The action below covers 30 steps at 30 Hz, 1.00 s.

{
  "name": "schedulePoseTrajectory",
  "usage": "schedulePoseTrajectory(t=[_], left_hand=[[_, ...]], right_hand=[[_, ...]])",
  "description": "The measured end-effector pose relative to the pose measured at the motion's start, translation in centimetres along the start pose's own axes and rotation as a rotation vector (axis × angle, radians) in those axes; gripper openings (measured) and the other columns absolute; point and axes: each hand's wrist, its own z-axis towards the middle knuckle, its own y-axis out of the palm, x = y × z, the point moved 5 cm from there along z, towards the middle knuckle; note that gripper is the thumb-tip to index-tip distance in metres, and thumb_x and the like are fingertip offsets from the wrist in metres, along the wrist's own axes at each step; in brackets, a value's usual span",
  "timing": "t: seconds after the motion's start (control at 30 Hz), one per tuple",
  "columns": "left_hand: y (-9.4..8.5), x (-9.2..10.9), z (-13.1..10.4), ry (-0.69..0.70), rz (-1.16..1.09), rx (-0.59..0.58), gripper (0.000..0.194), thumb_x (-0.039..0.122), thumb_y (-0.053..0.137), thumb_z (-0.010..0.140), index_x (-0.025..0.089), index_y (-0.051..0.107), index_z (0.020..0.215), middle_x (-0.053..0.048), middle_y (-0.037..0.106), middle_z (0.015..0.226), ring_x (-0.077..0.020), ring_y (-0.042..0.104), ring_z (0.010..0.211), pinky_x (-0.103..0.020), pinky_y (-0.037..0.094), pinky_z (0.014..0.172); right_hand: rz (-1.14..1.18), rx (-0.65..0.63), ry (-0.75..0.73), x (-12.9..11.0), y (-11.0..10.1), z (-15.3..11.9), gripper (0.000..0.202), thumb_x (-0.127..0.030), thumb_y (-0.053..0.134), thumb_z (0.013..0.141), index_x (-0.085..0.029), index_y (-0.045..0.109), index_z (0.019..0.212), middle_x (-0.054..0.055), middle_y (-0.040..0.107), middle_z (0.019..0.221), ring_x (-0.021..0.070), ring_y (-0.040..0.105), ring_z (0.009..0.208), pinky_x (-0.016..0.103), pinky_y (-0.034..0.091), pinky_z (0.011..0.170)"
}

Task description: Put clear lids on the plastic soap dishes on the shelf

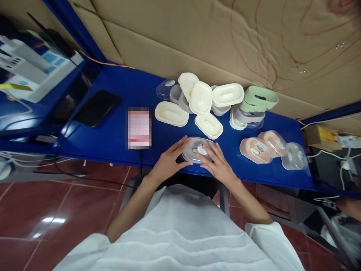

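Note:
A grey oval box with a clear lid (188, 153) and a round white label lies near the front edge of the blue table, between my hands. My left hand (168, 161) grips its left end, fingers along the far rim and thumb at the near side. From the right, my right hand (218, 163) holds the box, its fingers over the lid and right end. Just beyond are a cream oval piece (209, 125) and another cream piece (172, 113). More cream pieces (200, 98) lie stacked on grey boxes behind them.
Green boxes (261, 98) stand at the back right. Pink lidded boxes (255, 149) and a grey lidded box (293, 156) sit at the right. On the left are a device with a blurred screen (139, 128), a dark phone-like slab (97, 108) and cables. Cardboard (175, 41) borders the back.

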Motion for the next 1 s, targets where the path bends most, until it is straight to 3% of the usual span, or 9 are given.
schedulePoseTrajectory(t=[0.27, 0.43, 0.5, 0.73, 0.83, 1.0], left_hand=[[0.1, 0.2, -0.4, 0.044, 0.055, -0.015, 0.074, 0.054, 0.076, 0.094, 0.039, 0.048, 0.161, -0.002, 0.045, 0.17, -0.028, 0.056, 0.148, -0.042, 0.049, 0.123], [0.0, 1.2, -0.8, 0.255, 0.14, 0.032, 0.064, 0.041, 0.07, 0.101, 0.039, 0.047, 0.162, -0.005, 0.032, 0.177, -0.0279, 0.055, 0.149, -0.044, 0.055, 0.119], [0.0, 1.6, -1.0, 0.302, 0.161, 0.038, 0.065, 0.036, 0.068, 0.103, 0.038, 0.045, 0.163, -0.005, 0.034, 0.176, -0.0273, 0.052, 0.152, -0.044, 0.054, 0.12], [-0.3, 1.1, -0.3, 0.15, 0.086, -0.005, 0.058, 0.048, 0.07, 0.1, 0.035, 0.057, 0.155, -0.007, 0.047, 0.169, -0.0265, 0.059, 0.146, -0.043, 0.053, 0.12], [-0.2, 0.9, -0.2, 0.117, 0.084, -0.022, 0.057, 0.049, 0.07, 0.1, 0.035, 0.058, 0.154, -0.007, 0.048, 0.168, -0.0262, 0.059, 0.146, -0.043, 0.054, 0.119], [0.1, 0.6, -0.3, 0.104, 0.114, -0.018, 0.054, 0.049, 0.067, 0.101, 0.036, 0.058, 0.154, -0.007, 0.048, 0.168, -0.0258, 0.064, 0.139, -0.044, 0.056, 0.116]], right_hand=[[0.022, 0.066, -0.023, -0.3, -0.5, -1.0, 0.068, -0.025, 0.075, 0.098, -0.034, 0.049, 0.161, 0.009, 0.053, 0.164, 0.0324, 0.034, 0.162, 0.066, 0.034, 0.131], [0.019, 0.05, -0.03, -0.2, -0.5, -1.4, 0.063, -0.024, 0.074, 0.1, -0.036, 0.052, 0.158, 0.007, 0.055, 0.162, 0.0308, 0.036, 0.161, 0.066, 0.034, 0.131], [0.017, 0.033, -0.028, -0.1, -0.4, -1.3, 0.06, -0.024, 0.072, 0.101, -0.038, 0.053, 0.156, 0.006, 0.056, 0.161, 0.03, 0.038, 0.161, 0.066, 0.034, 0.131], [0.054, 0.023, -0.021, 0.2, -1.1, -0.7, 0.051, -0.03, 0.07, 0.102, -0.029, 0.06, 0.152, 0.01, 0.057, 0.16, 0.0304, 0.035, 0.162, 0.059, 0.034, 0.132], [0.068, -0.003, -0.008, 0.2, -0.8, -0.9, 0.058, -0.03, 0.072, 0.101, -0.033, 0.056, 0.156, 0.008, 0.049, 0.167, 0.0322, 0.033, 0.163, 0.06, 0.033, 0.132], [0.138, 0.002, 0.126, 1.1, -0.4, -1.0, 0.082, -0.033, 0.075, 0.098, -0.045, 0.033, 0.167, 0.004, 0.012, 0.182, 0.0421, 0.012, 0.167, 0.072, 0.032, 0.128]])
